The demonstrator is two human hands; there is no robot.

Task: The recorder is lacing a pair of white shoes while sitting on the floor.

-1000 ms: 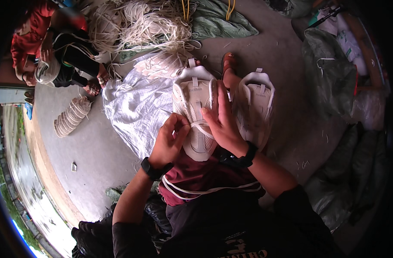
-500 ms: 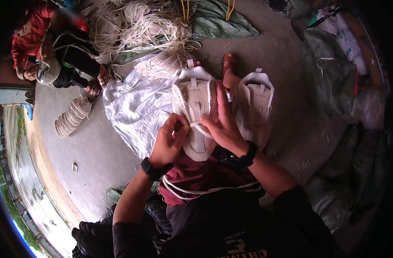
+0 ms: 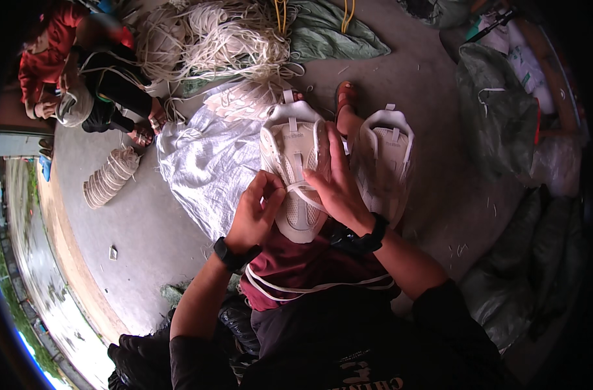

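A cream shoe [image 3: 298,224] with mesh panels lies over my lap, its toe end toward me and its heel collar away. A flat white shoelace [image 3: 302,191] crosses its front and bends into a loose loop on the right. My left hand [image 3: 250,211] is closed at the shoe's left edge, thumb and forefinger pinching the lace. Along the right side rests my right hand [image 3: 340,192], its fingers against the shoe's wall and its thumb over the upper by the lace. A matching cream shoe [image 3: 389,166] sits just right of that hand.
A white woven sheet [image 3: 202,156] spreads at left, with pale shoe parts [image 3: 235,104] on it. Beyond lies a heap of white laces [image 3: 222,36]. A bundled lace roll [image 3: 111,177] is farther left, near a seated person [image 3: 101,84]. Dark plastic bags [image 3: 498,110] stand at right.
My right thumb has shifted slightly toward the heel end. My left hand keeps its pinch, and the shoe stays in place. The seated person's hands have moved a little.
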